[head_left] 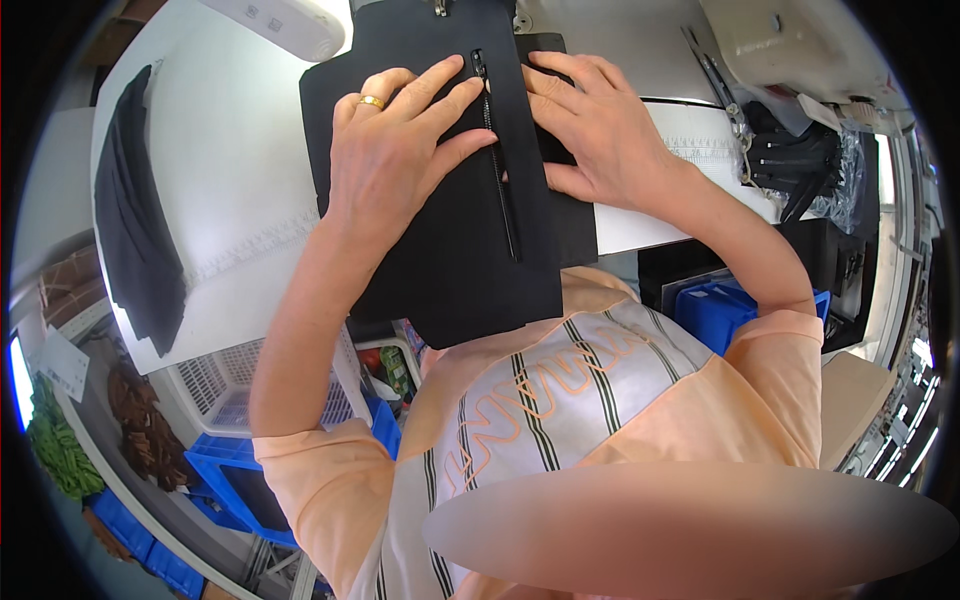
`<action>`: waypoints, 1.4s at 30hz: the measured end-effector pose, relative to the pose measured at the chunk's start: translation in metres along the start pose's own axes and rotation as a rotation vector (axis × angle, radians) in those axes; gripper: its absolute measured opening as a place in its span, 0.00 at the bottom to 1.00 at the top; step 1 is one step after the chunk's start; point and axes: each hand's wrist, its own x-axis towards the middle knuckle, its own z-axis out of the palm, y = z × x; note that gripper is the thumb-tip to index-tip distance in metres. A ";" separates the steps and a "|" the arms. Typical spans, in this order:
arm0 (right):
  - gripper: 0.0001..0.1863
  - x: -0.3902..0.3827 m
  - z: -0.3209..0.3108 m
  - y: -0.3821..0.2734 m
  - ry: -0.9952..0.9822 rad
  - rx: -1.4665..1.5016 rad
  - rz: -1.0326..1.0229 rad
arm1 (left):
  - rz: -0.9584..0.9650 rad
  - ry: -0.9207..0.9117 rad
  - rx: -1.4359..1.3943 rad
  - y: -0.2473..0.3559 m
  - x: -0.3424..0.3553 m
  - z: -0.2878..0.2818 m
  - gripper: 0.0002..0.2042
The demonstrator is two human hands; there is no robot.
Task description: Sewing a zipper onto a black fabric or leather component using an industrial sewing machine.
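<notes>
Black fabric panels [430, 270] lie layered on the white work table, with a dark zipper [498, 180] running lengthwise down them. My left hand [385, 150], wearing a gold ring, rests flat on the fabric left of the zipper. Its fingers are spread, and the fingertips and thumb reach the zipper. On the other side, my right hand [600, 125] lies with fingers stretched out along the right edge of a long black strip [525, 200]. Its thumb passes partly beneath that strip. At the top edge of the view, a small metal presser foot [440, 8] touches the fabric.
More black fabric [135, 220] drapes over the left of the white table [225, 150]. A white machine part [285, 25] stands at the far left. Tools and bagged black pieces [800, 165] lie right. Below are a white basket [215, 385] and blue crates [240, 470].
</notes>
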 end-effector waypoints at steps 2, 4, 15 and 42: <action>0.27 -0.003 0.002 -0.001 0.002 -0.004 0.012 | 0.006 0.012 0.021 0.001 0.000 0.000 0.19; 0.27 0.000 0.003 0.002 0.004 -0.002 0.003 | 0.017 0.033 0.043 -0.001 0.001 0.003 0.19; 0.35 0.019 -0.002 0.021 -0.057 0.085 -0.055 | 0.015 0.022 0.094 -0.013 0.015 0.004 0.19; 0.28 0.026 0.010 0.026 -0.006 -0.015 -0.025 | -0.024 0.062 0.096 -0.020 0.020 0.003 0.17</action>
